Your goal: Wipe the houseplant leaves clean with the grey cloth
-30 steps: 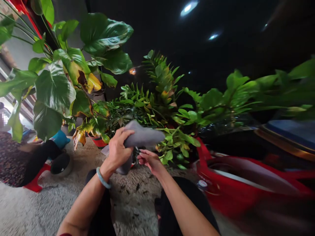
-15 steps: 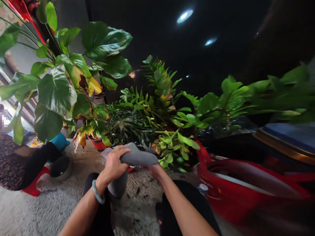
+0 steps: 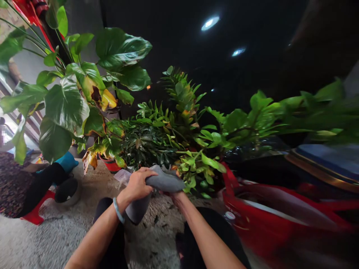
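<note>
A soft grey fabric piece, shaped like a sock (image 3: 166, 180), is held between my two hands above the rough floor. My left hand (image 3: 138, 185), with a pale bangle at its wrist, is closed over its near-left part, thumb and fingers pressed on the fabric. Of my right hand (image 3: 176, 196) only the wrist side shows; its fingers are hidden under the fabric's right end. Below my left hand a grey rounded end hangs down. A printed paper in clear plastic (image 3: 122, 176) shows just behind my left hand.
Leafy potted plants (image 3: 157, 138) line the dark glossy wall ahead. On the right stands a red bag (image 3: 244, 220) with an open top, beside a blue-and-gold round object (image 3: 325, 160). Another person (image 3: 17, 183) sits at far left on a red stool (image 3: 40, 209), near a dark bowl (image 3: 66, 190).
Both hands and the grey sock have shifted slightly right. The sock's raised left part has come down, and more of the printed paper shows beside my left hand.
</note>
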{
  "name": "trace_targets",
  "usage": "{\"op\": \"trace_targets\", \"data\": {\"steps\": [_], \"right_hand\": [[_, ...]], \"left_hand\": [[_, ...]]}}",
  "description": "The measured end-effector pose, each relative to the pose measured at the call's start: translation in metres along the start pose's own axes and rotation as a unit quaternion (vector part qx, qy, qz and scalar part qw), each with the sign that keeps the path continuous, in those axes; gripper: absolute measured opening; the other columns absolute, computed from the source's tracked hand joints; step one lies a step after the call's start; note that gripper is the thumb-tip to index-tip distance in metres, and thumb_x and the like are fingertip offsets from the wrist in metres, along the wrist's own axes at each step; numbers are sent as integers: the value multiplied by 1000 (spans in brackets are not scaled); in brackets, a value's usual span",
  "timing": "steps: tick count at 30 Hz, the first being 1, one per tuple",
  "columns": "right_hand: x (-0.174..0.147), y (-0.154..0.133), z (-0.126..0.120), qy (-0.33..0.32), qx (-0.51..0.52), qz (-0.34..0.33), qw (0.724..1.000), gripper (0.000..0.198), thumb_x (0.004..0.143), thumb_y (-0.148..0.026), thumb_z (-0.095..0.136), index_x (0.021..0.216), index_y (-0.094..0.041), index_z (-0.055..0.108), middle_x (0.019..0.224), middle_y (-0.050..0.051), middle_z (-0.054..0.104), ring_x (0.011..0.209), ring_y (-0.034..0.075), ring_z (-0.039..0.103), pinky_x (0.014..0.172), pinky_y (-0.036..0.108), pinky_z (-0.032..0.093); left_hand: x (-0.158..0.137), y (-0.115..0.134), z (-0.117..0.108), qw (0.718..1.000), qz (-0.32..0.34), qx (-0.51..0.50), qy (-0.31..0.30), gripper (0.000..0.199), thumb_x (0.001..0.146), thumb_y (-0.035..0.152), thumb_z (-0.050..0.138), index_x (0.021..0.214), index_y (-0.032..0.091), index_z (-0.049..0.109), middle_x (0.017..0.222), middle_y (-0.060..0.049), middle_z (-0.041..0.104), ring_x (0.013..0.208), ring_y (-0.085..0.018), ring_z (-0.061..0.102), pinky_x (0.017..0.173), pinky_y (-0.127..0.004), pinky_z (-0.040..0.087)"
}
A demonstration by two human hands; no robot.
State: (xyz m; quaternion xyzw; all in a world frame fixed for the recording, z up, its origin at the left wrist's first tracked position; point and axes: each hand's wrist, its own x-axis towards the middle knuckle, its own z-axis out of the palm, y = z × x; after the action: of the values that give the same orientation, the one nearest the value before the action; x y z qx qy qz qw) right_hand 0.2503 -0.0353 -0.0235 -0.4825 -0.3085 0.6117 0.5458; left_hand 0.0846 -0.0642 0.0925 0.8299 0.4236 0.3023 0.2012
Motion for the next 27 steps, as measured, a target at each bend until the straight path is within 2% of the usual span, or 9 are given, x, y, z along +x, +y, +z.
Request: {"op": "trace_targets", "data": {"steps": [2,5,8,10,14,17,20,23,27], "right_hand": [[-2,0,-2,1,12,1,1000,11,69,-26,77,74,-21,68,61,4,72,49,16,63,44,26,50],[-4,-1,1,-3,32,4,999,22,64,-22,80,82,-17,69,59,3,71,46,13,61,48,25,53],[-6,-2,6,-2,47,5,999,27,61,-20,82,84,-15,69,58,2,71,43,11,61,48,22,53],[-7,-5,9,0,51,12,999,26,62,-18,82,83,-15,68,58,2,72,42,11,61,47,21,53],[-7,-9,7,17,41,54,998,22,62,-10,81,78,-16,67,54,2,69,39,11,60,43,21,52],[-7,-11,5,25,33,59,997,21,62,-9,81,77,-16,67,53,3,69,39,12,60,42,22,51],[-8,-9,6,14,41,49,998,23,63,-10,80,81,-15,67,56,3,71,40,12,61,42,22,51],[-10,-8,8,6,52,35,998,21,64,-11,78,82,-15,67,56,3,71,41,11,61,45,21,53],[-13,-11,10,8,50,26,998,20,65,-12,78,82,-15,68,57,3,71,41,11,61,46,21,53]], "left_hand": [[-4,7,-15,998,31,-33,53,57,61,-2,64,112,22,74,120,-7,70,113,-25,66,101,-39,53],[16,15,-49,974,71,-23,216,56,65,0,62,115,23,72,124,-6,67,121,-23,61,109,-40,48],[37,3,-66,938,49,19,343,52,70,3,62,118,21,70,131,-9,63,125,-25,59,112,-44,44],[34,-15,-58,937,3,35,346,51,69,3,63,117,20,70,131,-10,63,124,-26,59,112,-45,45],[-16,-50,-12,966,-98,19,238,56,61,-2,61,112,20,73,126,-10,66,119,-27,63,107,-46,49],[-50,-51,6,970,-92,-19,223,55,60,-2,60,108,21,74,118,-8,70,115,-26,65,106,-46,50],[-43,-34,-20,948,-43,-15,314,50,64,4,62,110,22,73,116,-7,71,115,-25,64,107,-46,48],[-5,-21,-67,912,-3,29,408,46,70,10,64,113,21,71,122,-8,68,119,-25,61,110,-45,45],[23,-41,-86,906,-66,66,413,44,68,10,64,111,21,70,120,-8,67,118,-26,61,109,-43,45]]}}
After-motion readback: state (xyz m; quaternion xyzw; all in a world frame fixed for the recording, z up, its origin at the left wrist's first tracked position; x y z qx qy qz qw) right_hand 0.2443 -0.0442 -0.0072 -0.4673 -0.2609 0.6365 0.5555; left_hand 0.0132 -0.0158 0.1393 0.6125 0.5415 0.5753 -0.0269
